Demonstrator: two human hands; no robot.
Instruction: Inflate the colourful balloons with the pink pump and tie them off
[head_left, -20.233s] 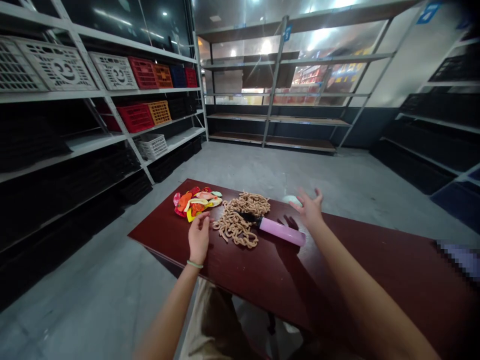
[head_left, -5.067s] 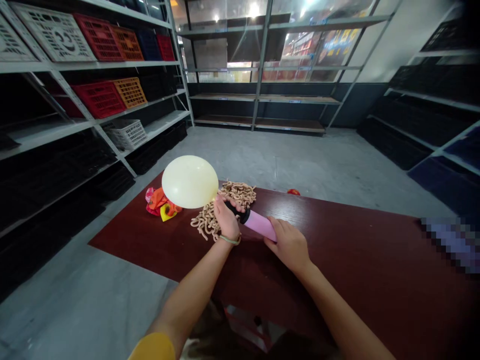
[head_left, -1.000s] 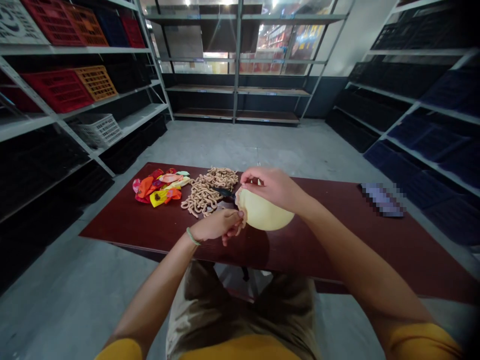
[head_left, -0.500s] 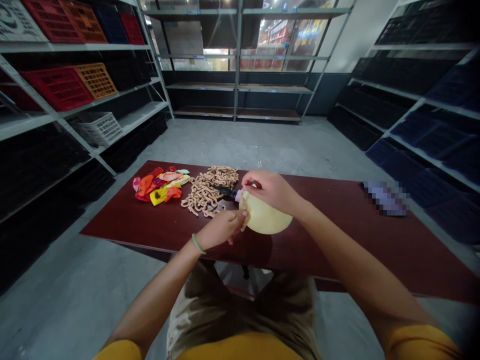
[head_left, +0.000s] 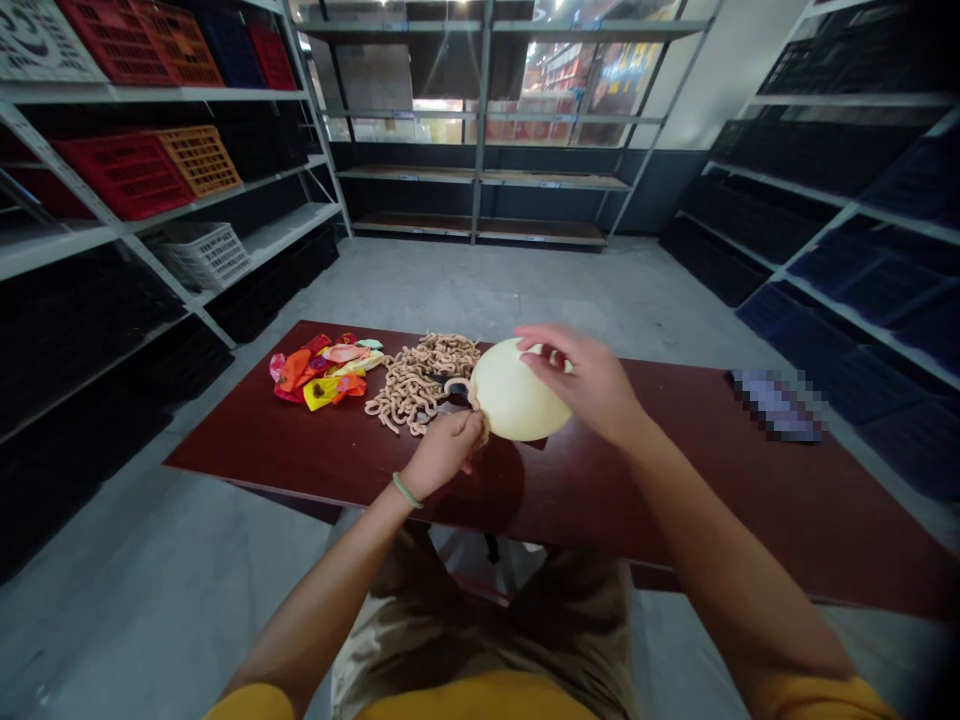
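Note:
A pale yellow inflated balloon is raised just above the table, between my hands. My left hand is closed at its lower left side, fingers pinching a beige twisted cord that curves along the balloon's left edge. Exactly where the balloon's neck sits is hidden. My right hand is open over the balloon's right side, fingers apart and slightly blurred. Left of the balloon lies a tangled pile of beige cords. A dark object, mostly covered, shows beside the pile.
Several flat, colourful balloons lie on the dark red table, left of the cords. A pixelated bluish item rests at the right. Shelves with crates line the left side; a metal rack stands behind.
My right hand has let go near the balloon's left edge and moved right, its fingers spreading. The balloon has shifted slightly up and left. The black object with a pinkish tip is now mostly hidden.

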